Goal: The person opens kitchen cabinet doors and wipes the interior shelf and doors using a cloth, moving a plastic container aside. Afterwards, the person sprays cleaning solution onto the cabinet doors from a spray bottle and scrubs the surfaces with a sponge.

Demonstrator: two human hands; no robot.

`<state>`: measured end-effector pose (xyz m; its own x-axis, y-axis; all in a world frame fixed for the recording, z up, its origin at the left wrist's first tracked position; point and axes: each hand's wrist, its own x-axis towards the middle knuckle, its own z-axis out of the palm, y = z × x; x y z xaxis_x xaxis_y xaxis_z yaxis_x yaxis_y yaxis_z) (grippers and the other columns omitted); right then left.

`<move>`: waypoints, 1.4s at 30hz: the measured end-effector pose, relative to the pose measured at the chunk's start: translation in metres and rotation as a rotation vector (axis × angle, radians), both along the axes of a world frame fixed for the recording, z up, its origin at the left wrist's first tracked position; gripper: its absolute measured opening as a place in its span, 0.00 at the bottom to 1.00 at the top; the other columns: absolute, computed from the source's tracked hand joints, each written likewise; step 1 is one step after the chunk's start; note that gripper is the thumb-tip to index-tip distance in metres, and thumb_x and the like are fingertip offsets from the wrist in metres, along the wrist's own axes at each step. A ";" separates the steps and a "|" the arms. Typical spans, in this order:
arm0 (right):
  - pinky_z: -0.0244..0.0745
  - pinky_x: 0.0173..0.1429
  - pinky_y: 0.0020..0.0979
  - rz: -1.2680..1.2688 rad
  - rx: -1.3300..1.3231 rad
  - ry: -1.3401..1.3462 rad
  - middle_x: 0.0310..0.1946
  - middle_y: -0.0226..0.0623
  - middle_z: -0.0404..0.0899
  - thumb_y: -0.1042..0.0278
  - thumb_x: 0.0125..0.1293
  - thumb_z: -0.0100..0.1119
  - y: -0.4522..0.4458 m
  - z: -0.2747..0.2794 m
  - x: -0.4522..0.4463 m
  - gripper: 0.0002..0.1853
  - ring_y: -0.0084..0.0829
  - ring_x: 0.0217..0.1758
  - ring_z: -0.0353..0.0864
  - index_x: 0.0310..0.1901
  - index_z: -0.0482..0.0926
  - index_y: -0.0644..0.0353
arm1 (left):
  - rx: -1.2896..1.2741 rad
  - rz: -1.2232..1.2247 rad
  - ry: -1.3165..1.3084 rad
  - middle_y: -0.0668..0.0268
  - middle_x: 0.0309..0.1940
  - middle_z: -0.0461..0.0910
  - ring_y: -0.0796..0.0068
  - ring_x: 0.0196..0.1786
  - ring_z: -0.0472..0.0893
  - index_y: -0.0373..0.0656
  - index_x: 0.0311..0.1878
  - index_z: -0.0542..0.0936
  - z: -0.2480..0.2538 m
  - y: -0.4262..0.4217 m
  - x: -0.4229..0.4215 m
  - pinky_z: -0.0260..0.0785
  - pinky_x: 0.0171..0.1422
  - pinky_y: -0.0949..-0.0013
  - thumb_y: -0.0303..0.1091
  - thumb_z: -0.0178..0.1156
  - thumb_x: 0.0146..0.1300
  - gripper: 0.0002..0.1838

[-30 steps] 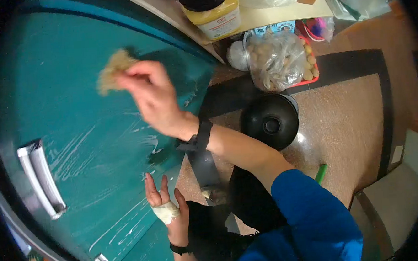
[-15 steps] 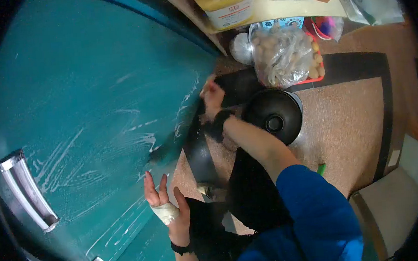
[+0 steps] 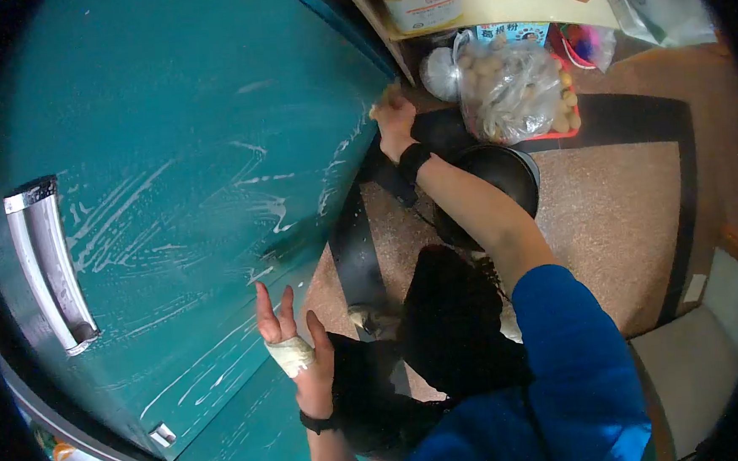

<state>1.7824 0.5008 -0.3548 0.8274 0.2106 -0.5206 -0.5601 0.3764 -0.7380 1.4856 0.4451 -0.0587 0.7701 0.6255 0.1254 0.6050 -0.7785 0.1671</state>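
Note:
A teal door (image 3: 168,116) with white foamy streaks fills the left side, its silver handle (image 3: 50,263) at the far left. My right hand (image 3: 394,121) is at the door's right edge, closed on a yellowish sponge (image 3: 388,94) that shows only in part. My left hand (image 3: 293,336), with a pale wrap round the palm, is held up before the lower part of the door, fingers apart and nothing in it. Whether its fingertips touch the door I cannot tell.
Below my right forearm lies a round black lidded pot (image 3: 501,180) on the floor. Beyond it stands a red basket (image 3: 567,132) with a plastic bag (image 3: 509,95) and potatoes. A shelf (image 3: 533,11) holds a yellow jar (image 3: 423,3). A pale chair (image 3: 690,371) is at lower right.
My right hand has moved with the sponge from the door's middle to its right edge, then slightly up along it. My left hand has stayed nearly still. The view has shifted somewhat.

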 end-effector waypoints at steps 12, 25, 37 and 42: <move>0.76 0.47 0.28 -0.070 0.072 -0.834 0.41 0.37 0.77 0.82 0.66 0.63 -0.007 0.137 -0.094 0.12 0.31 0.42 0.79 0.49 0.79 0.57 | 0.009 0.062 0.012 0.50 0.79 0.63 0.42 0.74 0.68 0.40 0.65 0.78 0.020 -0.002 -0.017 0.63 0.75 0.48 0.18 0.61 0.62 0.26; 0.82 0.46 0.30 0.118 0.811 -0.197 0.35 0.30 0.78 0.86 0.63 0.63 -0.007 0.144 -0.154 0.10 0.27 0.39 0.83 0.41 0.76 0.60 | 0.005 0.105 -0.066 0.49 0.77 0.65 0.43 0.71 0.71 0.38 0.63 0.78 0.034 -0.013 -0.043 0.66 0.72 0.49 0.20 0.61 0.63 0.23; 0.78 0.52 0.25 0.214 0.381 -0.379 0.42 0.30 0.79 0.87 0.61 0.62 -0.011 0.059 -0.155 0.14 0.20 0.47 0.81 0.42 0.71 0.58 | -0.034 0.194 -0.083 0.51 0.78 0.65 0.46 0.76 0.68 0.39 0.63 0.78 0.033 -0.012 -0.075 0.62 0.76 0.49 0.21 0.58 0.66 0.21; 0.82 0.46 0.28 0.213 0.083 -0.091 0.38 0.30 0.77 0.81 0.64 0.63 0.000 -0.059 -0.162 0.11 0.23 0.41 0.80 0.45 0.74 0.59 | -0.081 0.223 0.012 0.52 0.76 0.68 0.48 0.74 0.70 0.39 0.62 0.78 0.027 -0.009 -0.090 0.63 0.76 0.49 0.21 0.58 0.66 0.21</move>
